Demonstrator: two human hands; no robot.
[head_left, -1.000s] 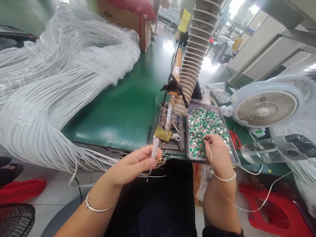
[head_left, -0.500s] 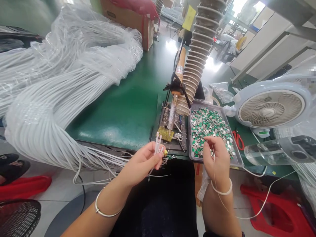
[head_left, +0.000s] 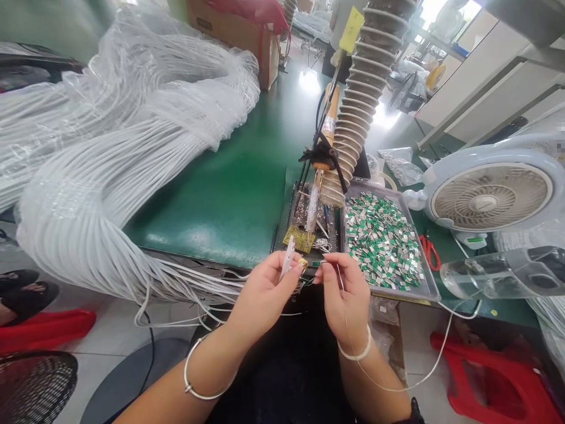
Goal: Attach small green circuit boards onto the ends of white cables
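Pinches the end of a white cable (head_left: 288,263) in the left grip (head_left: 265,288), clenched on it, just left of the tray (head_left: 397,290) of green chips. Holds one small green chip (head_left: 318,263) between thumb and forefinger of the right grip (head_left: 346,294), close beside the cable end, off the tray's near left corner. Trails a thin white wire (head_left: 397,386) from the right grip, below the tray and past the table (head_left: 229,194) edge.

Green bench (head_left: 229,194), pale floor (head_left: 95,350), perhaps bright windows (head_left: 431,8).

Glossy green bench mat (head_left: 229,194), shiny metal tray (head_left: 430,285), white plastic-sheathed cables (head_left: 88,194), clear crinkled plastic film (head_left: 145,65), wooden-handled soldering iron (head_left: 324,141)
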